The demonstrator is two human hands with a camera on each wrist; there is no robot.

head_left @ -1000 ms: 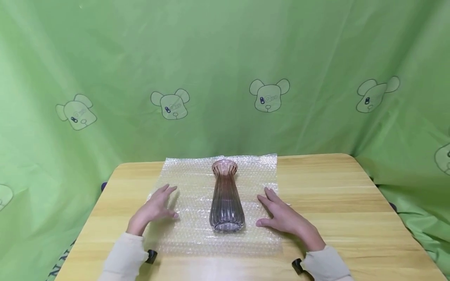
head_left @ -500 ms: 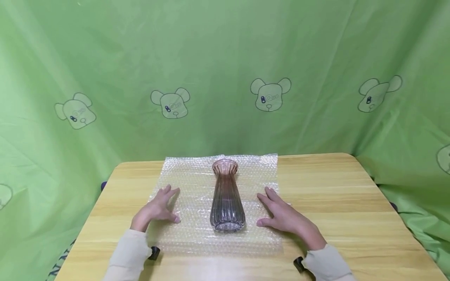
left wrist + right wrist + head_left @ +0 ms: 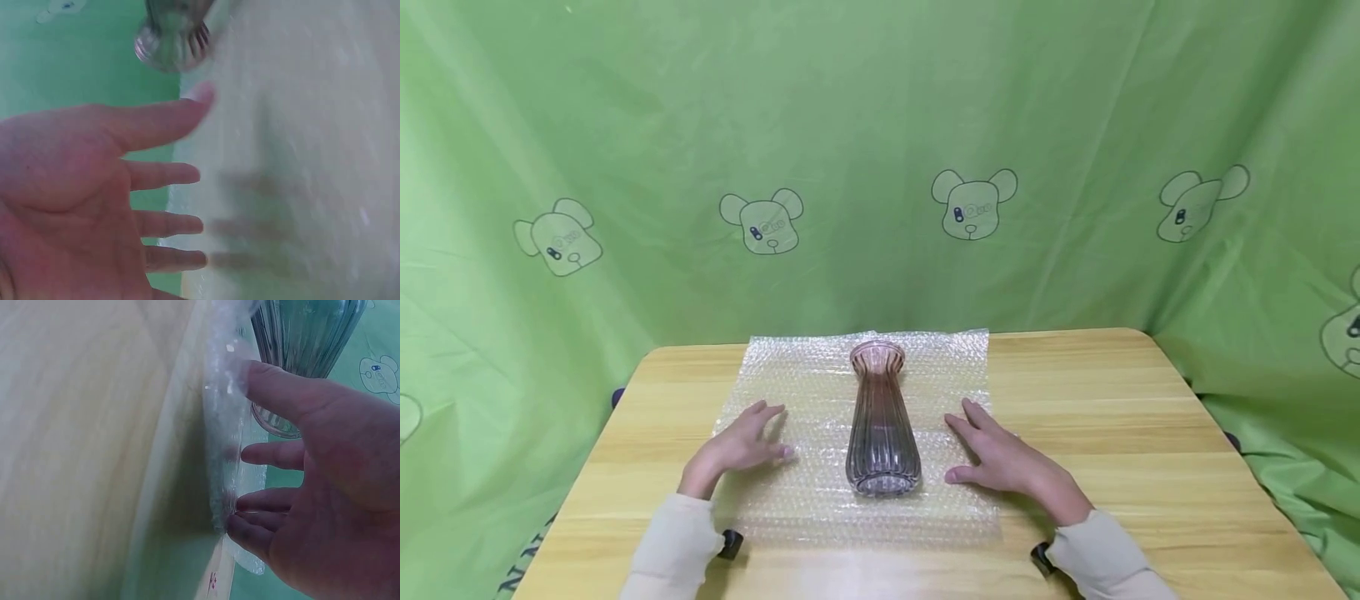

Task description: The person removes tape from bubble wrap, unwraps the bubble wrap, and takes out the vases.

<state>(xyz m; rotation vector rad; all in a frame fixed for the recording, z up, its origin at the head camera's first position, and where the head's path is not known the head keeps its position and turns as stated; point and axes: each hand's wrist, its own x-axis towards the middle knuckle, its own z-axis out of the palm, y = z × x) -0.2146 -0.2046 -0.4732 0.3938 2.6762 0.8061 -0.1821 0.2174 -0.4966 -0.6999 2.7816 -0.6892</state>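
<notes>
A ribbed glass vase [image 3: 883, 429], pink at the mouth and grey toward the base, lies on its side on a sheet of bubble wrap [image 3: 820, 517]. Its mouth points away from me and its base faces me. My left hand [image 3: 741, 442] hovers over the sheet's left part with fingers spread; in the left wrist view the fingers cast shadows and hold nothing. On the other side, my right hand [image 3: 1003, 462] is at the sheet's right edge. In the right wrist view its fingertips [image 3: 247, 500] touch the bubble wrap, without a grip. Neither hand touches the vase.
The wooden table [image 3: 1112, 400] extends past the sheet on both sides and in front. A green curtain [image 3: 865, 267] printed with bear heads hangs close behind it and at both sides. Dark wrist-camera mounts [image 3: 730, 544] sit at both cuffs.
My left hand has shifted slightly right, toward the vase, and its thumb has moved a little farther up the sheet. The right hand and the vase look almost unmoved.
</notes>
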